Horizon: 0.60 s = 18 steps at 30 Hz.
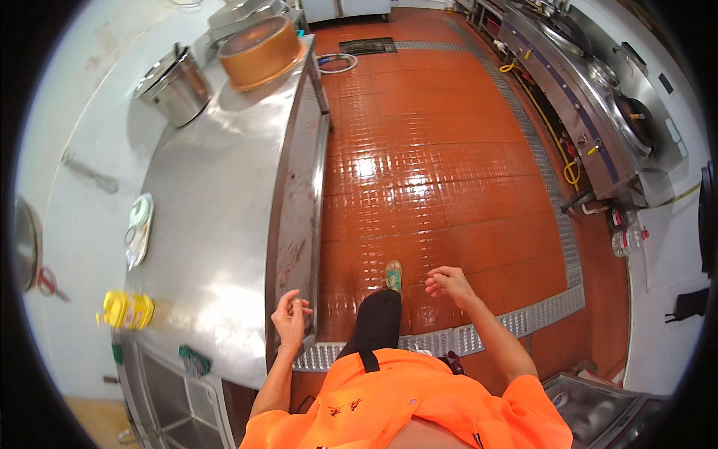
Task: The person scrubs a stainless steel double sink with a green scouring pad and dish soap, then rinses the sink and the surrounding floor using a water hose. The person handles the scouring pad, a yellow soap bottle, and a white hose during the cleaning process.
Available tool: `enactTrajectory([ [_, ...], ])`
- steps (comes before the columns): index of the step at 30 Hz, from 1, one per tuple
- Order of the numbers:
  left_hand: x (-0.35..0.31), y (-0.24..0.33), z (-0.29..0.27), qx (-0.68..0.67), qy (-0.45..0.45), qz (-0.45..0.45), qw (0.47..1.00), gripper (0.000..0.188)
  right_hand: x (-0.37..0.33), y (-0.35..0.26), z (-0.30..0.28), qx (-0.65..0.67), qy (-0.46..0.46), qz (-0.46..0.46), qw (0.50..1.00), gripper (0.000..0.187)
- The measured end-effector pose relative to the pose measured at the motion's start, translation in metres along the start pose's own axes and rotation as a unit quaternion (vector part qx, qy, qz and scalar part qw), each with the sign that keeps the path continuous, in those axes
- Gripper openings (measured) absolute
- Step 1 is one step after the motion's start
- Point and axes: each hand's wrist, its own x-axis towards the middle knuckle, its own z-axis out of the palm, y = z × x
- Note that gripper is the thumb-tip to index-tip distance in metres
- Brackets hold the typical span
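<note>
My left hand [290,318] hangs in the air beside the near right edge of a steel counter [217,194], its fingers loosely bent and apart, with nothing in it. Over the red tiled floor [434,172], my right hand [447,283] is raised at waist height. Its fingers are relaxed and partly curled, and I see nothing held there. A yellow plastic jug [134,310] and a green scrubbing pad [194,361] sit at the counter's near end, left of my left hand. One shoe [393,275] shows ahead of my dark trouser leg.
A tall steel pot [176,86] and a round orange-brown tub [262,54] stand at the counter's far end. A sink [179,404] lies near left. Wok burners [576,97] line the right wall, along a metal floor grate [535,142]. A hose [338,63] lies coiled ahead.
</note>
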Motion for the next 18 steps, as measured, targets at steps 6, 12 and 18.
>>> enactTrajectory([
  [6, 0.15, 0.004, 0.144, -0.027, -0.065, -0.098, 0.993, 0.018, 0.097, -0.04, -0.157, 0.033, 0.208, 0.057, 0.976, 0.02],
  [12, 0.3, 0.054, 0.255, -0.022, -0.157, -0.111, 0.981, 0.019, 0.102, -0.03, -0.271, 0.182, 0.396, 0.208, 0.876, 0.011],
  [18, 0.47, 0.062, 0.384, -0.005, -0.203, -0.052, 0.978, 0.02, 0.228, -0.082, -0.335, 0.17, 0.389, 0.236, 0.874, 0.015],
])
